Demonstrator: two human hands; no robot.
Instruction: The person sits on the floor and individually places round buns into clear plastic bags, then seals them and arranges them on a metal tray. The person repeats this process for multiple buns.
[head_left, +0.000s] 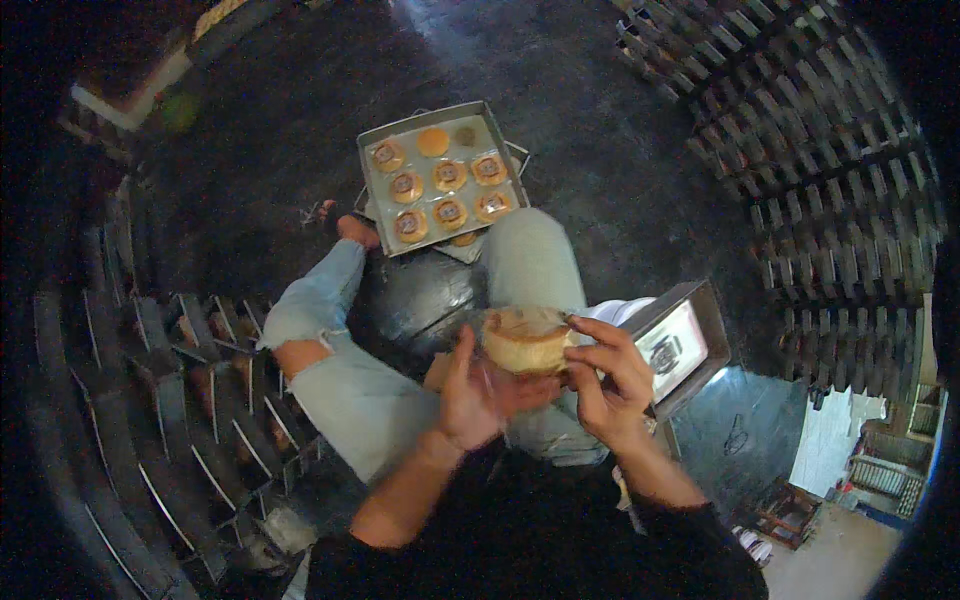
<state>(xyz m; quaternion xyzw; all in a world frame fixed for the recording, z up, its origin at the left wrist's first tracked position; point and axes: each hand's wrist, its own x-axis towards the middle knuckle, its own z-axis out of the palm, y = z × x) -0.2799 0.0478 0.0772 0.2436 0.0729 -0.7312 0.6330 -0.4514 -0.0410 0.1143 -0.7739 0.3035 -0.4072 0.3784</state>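
Observation:
A round golden bun (525, 349) with a browned top, in clear plastic wrap, is held in front of my lap. My left hand (480, 397) supports it from below and on its left side, thumb raised. With thumb and fingers, my right hand (611, 371) pinches the wrap at the bun's right edge. Beyond my knees rests a square metal baking tray (431, 247) lined with paper. Several round buns (450, 176) lie on it under wrap with printed labels. One plain orange-topped bun (433, 142) shows no label, and beside it is a dark round patch (465, 136).
Another tray partly shows beneath the first. Right of my knee stands a dark box (686, 352) holding a stack of printed labels (671, 349), beside white round items (619, 309). Stacked metal trays rise at left (169, 390) and right (817, 187).

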